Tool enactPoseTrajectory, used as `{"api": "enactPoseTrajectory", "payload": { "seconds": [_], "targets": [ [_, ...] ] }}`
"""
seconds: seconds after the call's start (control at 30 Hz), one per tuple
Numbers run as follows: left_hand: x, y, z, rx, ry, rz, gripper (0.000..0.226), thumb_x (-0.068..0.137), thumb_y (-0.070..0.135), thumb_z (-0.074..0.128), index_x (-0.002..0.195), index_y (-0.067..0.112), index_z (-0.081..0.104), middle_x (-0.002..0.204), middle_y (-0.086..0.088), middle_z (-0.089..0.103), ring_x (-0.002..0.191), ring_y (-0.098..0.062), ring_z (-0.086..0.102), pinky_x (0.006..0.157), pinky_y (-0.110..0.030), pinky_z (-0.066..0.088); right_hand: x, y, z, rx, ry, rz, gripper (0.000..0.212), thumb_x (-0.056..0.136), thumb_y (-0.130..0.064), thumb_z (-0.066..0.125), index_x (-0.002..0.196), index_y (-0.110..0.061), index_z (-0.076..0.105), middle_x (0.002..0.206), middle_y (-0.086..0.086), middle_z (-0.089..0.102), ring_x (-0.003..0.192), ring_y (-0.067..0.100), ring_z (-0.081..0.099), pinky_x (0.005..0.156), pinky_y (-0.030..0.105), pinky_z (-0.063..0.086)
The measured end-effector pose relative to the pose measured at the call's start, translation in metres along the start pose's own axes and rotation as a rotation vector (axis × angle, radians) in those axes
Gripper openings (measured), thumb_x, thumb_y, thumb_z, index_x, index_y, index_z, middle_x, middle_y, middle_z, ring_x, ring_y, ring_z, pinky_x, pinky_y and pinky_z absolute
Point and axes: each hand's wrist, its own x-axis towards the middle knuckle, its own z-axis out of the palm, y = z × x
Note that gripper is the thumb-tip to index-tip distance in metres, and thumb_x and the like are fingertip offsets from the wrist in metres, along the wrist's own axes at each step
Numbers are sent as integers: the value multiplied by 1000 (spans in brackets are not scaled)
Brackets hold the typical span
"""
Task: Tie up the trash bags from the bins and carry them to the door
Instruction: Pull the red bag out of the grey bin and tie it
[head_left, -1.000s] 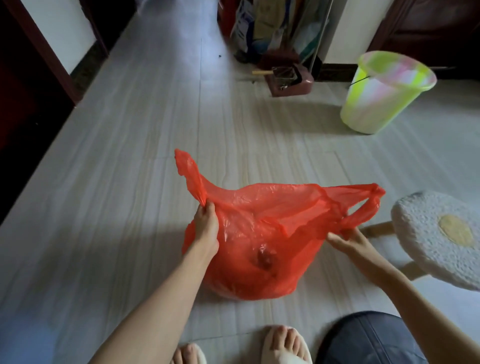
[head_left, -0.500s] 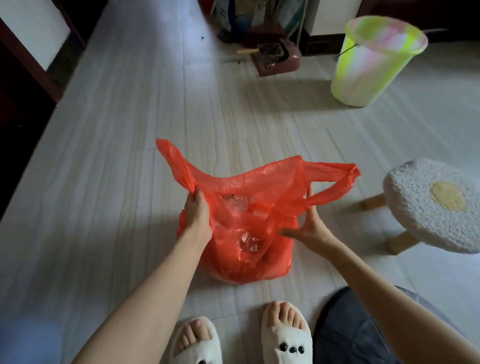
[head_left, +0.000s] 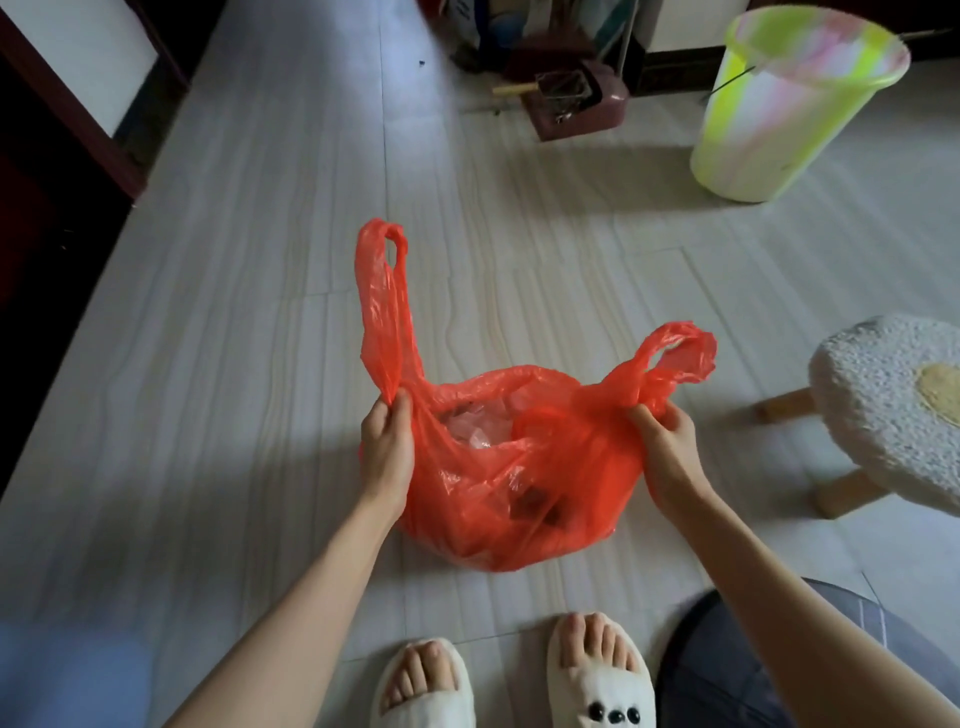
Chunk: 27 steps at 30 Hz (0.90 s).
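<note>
The thin red plastic trash bag (head_left: 519, 488) sat untied near the green translucent plastic bin (head_left: 779, 104). Left hand (head_left: 387, 452) and right hand (head_left: 670, 457) each pinched 1 handle; knotting and carrying remained.

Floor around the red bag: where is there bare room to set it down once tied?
Bare floor lies left of the red bag and beyond it, before the green bin. The right is crowded by the stool; the dustpan blocks the far end.

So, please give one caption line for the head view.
Left hand and right hand each pinch a handle of the open red trash bag resting on the floor.
</note>
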Motion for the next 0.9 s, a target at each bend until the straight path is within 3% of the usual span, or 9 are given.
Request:
{"api": "enactPoseTrajectory", "payload": {
  "seconds": [0.07, 0.2, 0.33, 0.43, 0.53, 0.6, 0.73, 0.8, 0.9],
  "targets": [
    [-3, -1, -3, -34, 18, 16, 27, 98, 27, 42, 72, 26, 50, 74, 8, 53, 71, -7, 50, 68, -20, 42, 1, 3, 1, 11, 83, 11, 11, 72, -18, 53, 77, -10, 58, 78, 12, 57, 75, 24, 56, 72, 39, 50],
    [-2, -14, 3, 23, 95, 7, 28, 92, 37, 43, 79, 18, 59, 85, -6, 64, 89, -31, 59, 84, -37, 46, 6, 7, 8, 48, 226, 63, 12, 81, -9, 49, 83, -18, 58, 81, 5, 59, 81, 22, 56, 79, 39, 49],
    [-7, -4, 15, -11, 142, -4, 25, 96, 33, 41, 81, 23, 58, 74, 5, 59, 71, -12, 55, 61, -11, 44, 20, 4, 21, -57, 223, 147, 15, 82, -9, 44, 81, -15, 57, 83, 7, 60, 79, 21, 56, 78, 37, 48],
    [5, -12, 13, -101, -1, -102, 33, 98, 38, 36, 105, 15, 59, 107, -12, 65, 96, -22, 60, 92, -23, 44, 33, 4, 19, 28, 239, 391, 15, 84, -7, 43, 74, -13, 53, 69, 5, 51, 62, 18, 49, 67, 34, 44],
    [15, -31, -2, -21, -315, -132, 73, 76, 79, 39, 112, 18, 57, 124, -15, 58, 120, -29, 51, 110, -49, 32, 39, 4, 20, 191, 237, 533, 17, 83, -2, 43, 74, -11, 54, 63, 6, 49, 54, 18, 47, 56, 28, 44],
    [13, -27, -12, 167, -448, -41, 86, 52, 90, 50, 111, 27, 46, 117, -1, 57, 117, -16, 51, 107, -36, 35, 45, -1, 25, 285, 239, 541, 19, 83, -1, 42, 77, -11, 57, 58, 6, 55, 48, 20, 55, 51, 28, 48],
    [15, -24, -23, 652, -537, 283, 91, 57, 48, 83, 125, 20, 29, 128, -3, 44, 121, -13, 43, 99, -18, 31, 58, -2, 33, 370, 191, 535, 20, 82, -6, 42, 76, -14, 60, 52, 4, 63, 47, 18, 61, 50, 28, 54],
    [17, -19, -21, 719, -426, 422, 65, 72, 20, 77, 126, 10, 42, 121, -11, 51, 116, -20, 48, 88, -14, 30, 58, -1, 33, 381, 163, 509, 20, 79, -8, 40, 73, -13, 59, 64, 7, 59, 56, 20, 57, 60, 31, 50],
    [19, -15, -17, 762, -354, 600, 28, 79, 21, 68, 101, 4, 66, 101, -12, 65, 100, -26, 60, 81, -22, 38, 40, -7, 33, 426, 27, 387, 16, 75, -13, 43, 62, -12, 52, 57, 6, 53, 53, 15, 53, 56, 26, 43]
  ]
}}
